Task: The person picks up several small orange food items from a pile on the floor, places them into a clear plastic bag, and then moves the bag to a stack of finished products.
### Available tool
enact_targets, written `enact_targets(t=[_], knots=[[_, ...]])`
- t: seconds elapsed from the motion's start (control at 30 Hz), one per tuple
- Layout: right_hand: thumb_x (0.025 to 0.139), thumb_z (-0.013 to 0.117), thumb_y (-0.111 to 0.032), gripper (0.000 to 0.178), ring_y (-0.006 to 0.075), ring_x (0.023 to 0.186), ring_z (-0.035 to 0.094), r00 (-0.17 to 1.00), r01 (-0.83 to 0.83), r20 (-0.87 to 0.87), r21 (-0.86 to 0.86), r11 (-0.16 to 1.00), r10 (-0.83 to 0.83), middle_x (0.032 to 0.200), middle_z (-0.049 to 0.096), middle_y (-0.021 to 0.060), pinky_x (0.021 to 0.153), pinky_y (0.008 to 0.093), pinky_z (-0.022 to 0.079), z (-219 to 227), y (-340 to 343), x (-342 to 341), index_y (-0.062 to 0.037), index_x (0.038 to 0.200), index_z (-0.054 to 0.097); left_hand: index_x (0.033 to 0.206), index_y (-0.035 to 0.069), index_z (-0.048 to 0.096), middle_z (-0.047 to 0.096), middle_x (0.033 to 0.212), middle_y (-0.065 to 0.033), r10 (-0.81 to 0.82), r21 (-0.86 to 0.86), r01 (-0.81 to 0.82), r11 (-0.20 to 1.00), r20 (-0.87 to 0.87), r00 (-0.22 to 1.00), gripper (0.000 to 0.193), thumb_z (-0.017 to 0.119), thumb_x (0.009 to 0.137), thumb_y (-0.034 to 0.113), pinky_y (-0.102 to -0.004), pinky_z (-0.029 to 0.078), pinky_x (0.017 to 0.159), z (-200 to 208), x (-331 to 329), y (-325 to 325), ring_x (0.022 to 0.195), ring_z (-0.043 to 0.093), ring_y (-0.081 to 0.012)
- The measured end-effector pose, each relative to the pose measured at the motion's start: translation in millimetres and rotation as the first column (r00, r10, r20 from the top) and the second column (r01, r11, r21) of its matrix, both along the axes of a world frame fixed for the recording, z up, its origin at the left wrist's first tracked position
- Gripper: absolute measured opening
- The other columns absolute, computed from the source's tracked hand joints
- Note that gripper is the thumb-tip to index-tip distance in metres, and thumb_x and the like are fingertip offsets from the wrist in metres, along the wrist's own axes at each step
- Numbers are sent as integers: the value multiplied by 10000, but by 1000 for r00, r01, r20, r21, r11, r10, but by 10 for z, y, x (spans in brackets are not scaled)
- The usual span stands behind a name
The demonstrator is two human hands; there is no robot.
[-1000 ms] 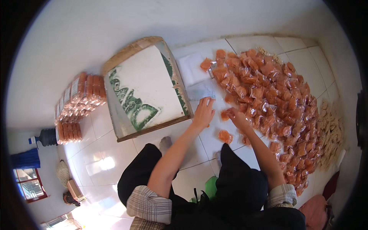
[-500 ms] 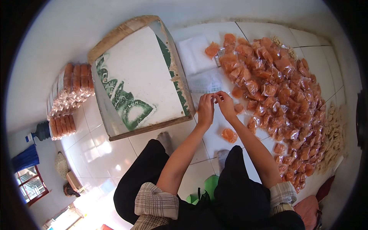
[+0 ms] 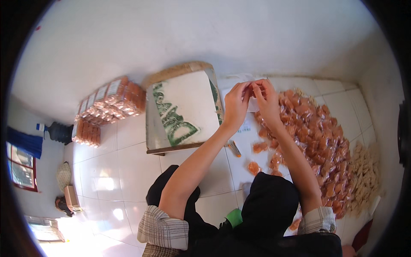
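Your hands have come up and away from the floor since a second ago: then your right hand (image 3: 269, 99) was down among the packets, and now both are raised together in front of you, over the far edge of the white sheet (image 3: 248, 141). Your left hand (image 3: 236, 103) and right hand meet fingertip to fingertip, each pinched shut on a clear bag (image 3: 252, 92). It looks as if you are opening or holding the bag's mouth; whether anything is inside it I cannot tell.

Take the big box (image 3: 182, 112) as landmark: it is flat, brown-edged, with a white top printed in green, just left of your hands. Right of it spreads the orange packet pile (image 3: 317, 137), small clear-wrapped pieces, with a few strays (image 3: 259, 147) on the sheet nearer you. Beyond that pile, furthest from the box, lies a pale heap (image 3: 364, 175). Left of the box, against the wall, stand stacked packs (image 3: 111, 103) of orange goods with white labels on top.
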State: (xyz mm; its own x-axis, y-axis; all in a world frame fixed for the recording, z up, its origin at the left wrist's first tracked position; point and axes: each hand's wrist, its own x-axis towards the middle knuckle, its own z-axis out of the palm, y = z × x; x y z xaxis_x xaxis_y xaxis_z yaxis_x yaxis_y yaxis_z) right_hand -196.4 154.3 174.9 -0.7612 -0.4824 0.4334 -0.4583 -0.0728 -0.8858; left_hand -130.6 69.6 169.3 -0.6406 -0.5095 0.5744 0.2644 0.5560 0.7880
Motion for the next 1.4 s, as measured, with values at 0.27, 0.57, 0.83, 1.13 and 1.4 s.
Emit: enact_targets(t=[0.27,0.57,0.83,1.13,1.4], knots=[[852,571,-233,315,230,961,527,932,154,-336,22,988,-138,1086,518,93,805,351,433,1145,240,289,-82,1122,514,997,-10,530,566,919,-85,-127,450,306,839,-385,914,134,480,904,73,-368,476,909,1239,1014,-76,969,592,-214],[883,377,-546,690,235,939,549,591,-569,549,-235,788,591,1114,536,137,884,351,421,977,129,870,-63,1364,271,888,82,462,412,716,14,-172,584,371,722,-368,914,147,402,955,198,-338,456,819,928,1825,-557,803,568,-144],[769,630,21,501,96,688,562,936,-341,78,-46,939,344,763,592,34,710,249,457,1100,-185,1195,-53,1238,471,1080,39,536,592,922,-53,-133,311,141,940,-49,990,206,519,897,133,-254,445,804,1038,2148,-716,850,565,-107],[759,622,37,596,97,702,565,903,-399,-125,106,911,410,752,606,38,681,238,448,1165,-225,1476,-110,1296,410,1081,51,573,632,910,-72,257,-450,-210,868,44,966,415,712,704,155,-323,471,769,1169,2189,-607,838,613,-219],[730,694,-117,566,155,804,604,841,-325,-256,467,823,477,884,650,48,753,270,449,931,-165,1098,-102,1246,462,925,16,593,626,782,-62,151,129,-139,982,-89,985,152,533,877,147,-254,460,695,1157,2193,-755,756,600,-117]])
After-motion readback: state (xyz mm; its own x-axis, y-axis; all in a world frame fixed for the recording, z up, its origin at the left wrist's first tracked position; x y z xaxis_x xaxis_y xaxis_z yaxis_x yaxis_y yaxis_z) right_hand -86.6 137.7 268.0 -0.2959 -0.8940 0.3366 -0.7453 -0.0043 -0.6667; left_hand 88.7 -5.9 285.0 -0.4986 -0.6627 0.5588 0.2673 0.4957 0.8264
